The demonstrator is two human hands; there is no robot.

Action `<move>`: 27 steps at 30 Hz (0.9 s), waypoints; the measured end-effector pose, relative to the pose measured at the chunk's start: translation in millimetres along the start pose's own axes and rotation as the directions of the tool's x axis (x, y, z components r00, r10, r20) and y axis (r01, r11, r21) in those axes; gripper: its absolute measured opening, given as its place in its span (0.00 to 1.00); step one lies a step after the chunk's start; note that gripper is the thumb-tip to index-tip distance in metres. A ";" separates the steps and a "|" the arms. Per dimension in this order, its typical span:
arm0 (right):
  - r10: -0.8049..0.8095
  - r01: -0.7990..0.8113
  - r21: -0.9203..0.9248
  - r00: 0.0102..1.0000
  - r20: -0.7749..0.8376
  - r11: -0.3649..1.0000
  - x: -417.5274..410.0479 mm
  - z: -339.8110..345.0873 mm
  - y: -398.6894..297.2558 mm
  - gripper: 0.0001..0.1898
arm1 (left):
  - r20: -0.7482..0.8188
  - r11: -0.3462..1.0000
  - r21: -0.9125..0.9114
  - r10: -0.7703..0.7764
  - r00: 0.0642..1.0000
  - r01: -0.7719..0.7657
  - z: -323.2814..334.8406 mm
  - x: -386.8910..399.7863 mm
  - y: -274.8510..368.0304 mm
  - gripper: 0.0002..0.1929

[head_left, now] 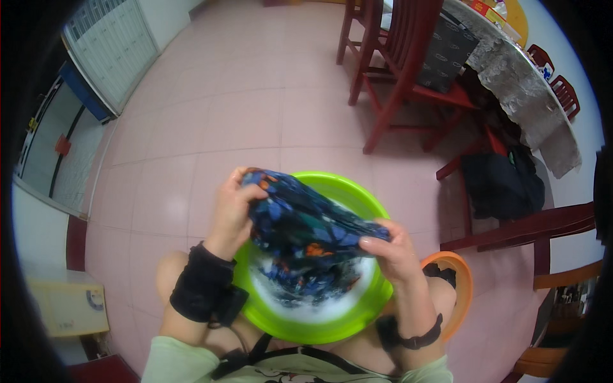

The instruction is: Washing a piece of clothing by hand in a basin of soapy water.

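Observation:
A dark blue patterned cloth (306,218) with orange and green patches is stretched between my two hands. My left hand (237,206) grips its upper left corner, thumb on top. At the lower right end, my right hand (393,246) pinches the fabric between thumb and fingers. Below the raised part, the cloth hangs down into a lime-green plastic basin (313,332) between my knees. White suds (306,311) fill the bottom of the basin around the lower folds. What the cloth's underside looks like is hidden.
An orange basin (462,287) holding dark fabric (440,274) stands by my right knee. Dark red wooden chairs (397,72) and a table with a grey cloth (512,72) are at the upper right. Pink floor tiles (230,110) stretch ahead; a pale yellow box (69,309) sits left.

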State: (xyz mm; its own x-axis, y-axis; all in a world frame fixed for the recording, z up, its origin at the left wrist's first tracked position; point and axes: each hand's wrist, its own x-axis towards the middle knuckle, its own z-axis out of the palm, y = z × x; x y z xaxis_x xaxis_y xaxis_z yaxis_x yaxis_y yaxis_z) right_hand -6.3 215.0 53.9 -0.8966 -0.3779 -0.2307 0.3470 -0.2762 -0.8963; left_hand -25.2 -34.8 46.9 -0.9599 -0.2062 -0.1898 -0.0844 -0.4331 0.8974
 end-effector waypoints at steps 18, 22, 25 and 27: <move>0.455 -0.206 0.542 0.808 -0.376 0.815 24.4 41.1 88.4 0.12 | 0.413 0.317 0.743 0.476 0.776 -0.590 55.8 -31.1 -104.4 0.09; 0.532 -0.416 0.506 0.840 -0.103 0.755 37.3 11.0 86.1 0.15 | 0.679 0.343 0.463 0.455 0.576 -0.817 70.1 -103.7 -102.4 0.10; 0.467 -0.262 0.637 0.866 -0.176 0.725 31.0 21.0 98.6 0.11 | 0.639 0.214 0.593 0.461 0.616 -0.776 54.9 -60.3 -98.7 0.11; 0.559 -0.269 0.624 0.761 -0.329 0.734 17.3 44.8 67.2 0.05 | 0.584 0.086 0.707 0.489 0.648 -0.702 48.3 -30.3 -100.2 0.11</move>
State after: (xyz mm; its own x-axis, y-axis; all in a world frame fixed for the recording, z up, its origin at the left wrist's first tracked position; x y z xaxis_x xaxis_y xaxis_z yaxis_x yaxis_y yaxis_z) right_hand 13.8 150.3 6.6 -0.5790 -0.1509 -0.8012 0.6670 -0.6528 -0.3591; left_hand -0.5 57.2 -18.1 -0.8192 0.1667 0.5487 0.4777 0.7278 0.4921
